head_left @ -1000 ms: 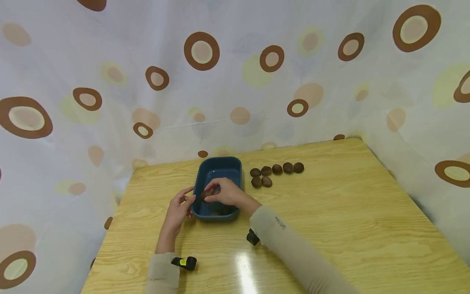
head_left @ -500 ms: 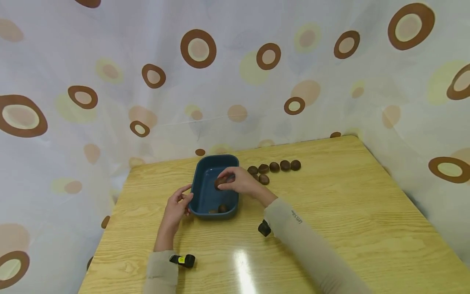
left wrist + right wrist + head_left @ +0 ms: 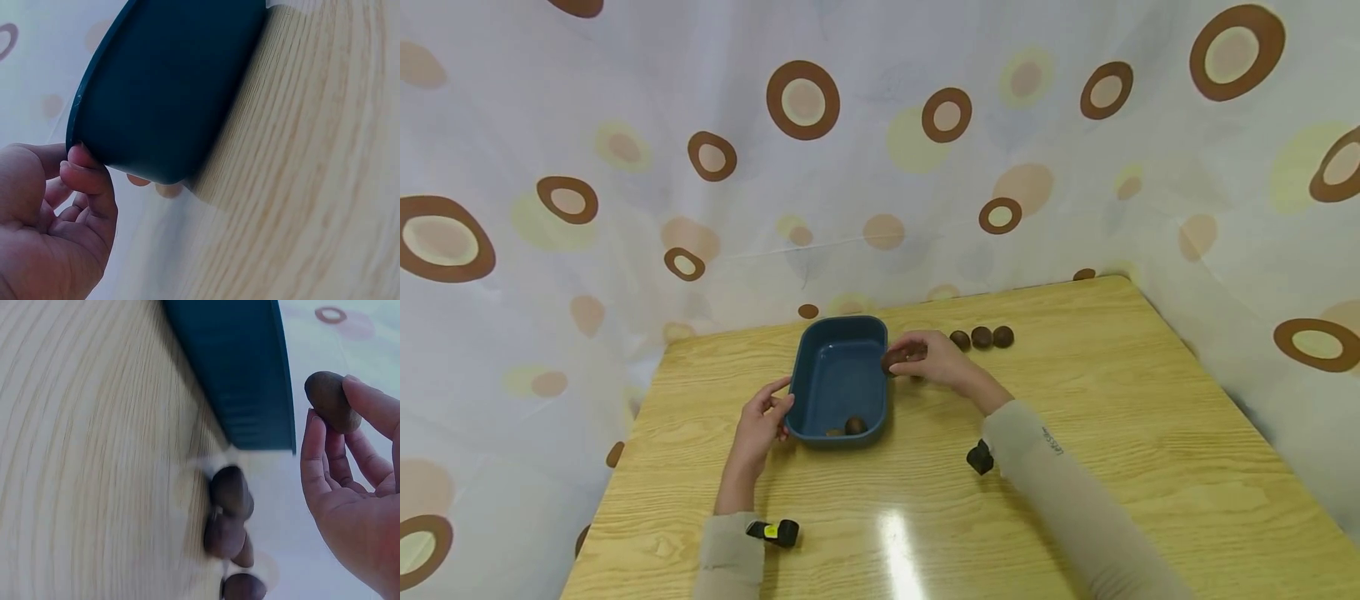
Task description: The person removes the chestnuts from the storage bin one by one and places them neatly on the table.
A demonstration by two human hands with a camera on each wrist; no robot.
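Observation:
In the head view my right hand (image 3: 934,360) is just past the right rim of a dark blue rectangular container (image 3: 838,375). Its thumb and fingers pinch a brown chestnut (image 3: 333,401), held up off the table in the right wrist view. Behind that hand, chestnuts (image 3: 226,536) lie on the table beside the container, partly hidden in the head view. My left hand (image 3: 758,421) pinches the container's left rim between thumb and fingers, as the left wrist view shows. At the container's near end lie a chestnut (image 3: 855,426) and a small lighter brown piece (image 3: 835,432).
Farther right, the back row of chestnuts (image 3: 982,337) continues along the wooden table (image 3: 1075,433). A white curtain (image 3: 850,183) with brown and yellow circles hangs behind the table and at its sides. Each sleeve carries a small black wrist camera (image 3: 786,532).
My right hand has lifted the chestnut out of the container and moved right over its rim, toward the chestnuts on the table. My left hand stays at the left rim.

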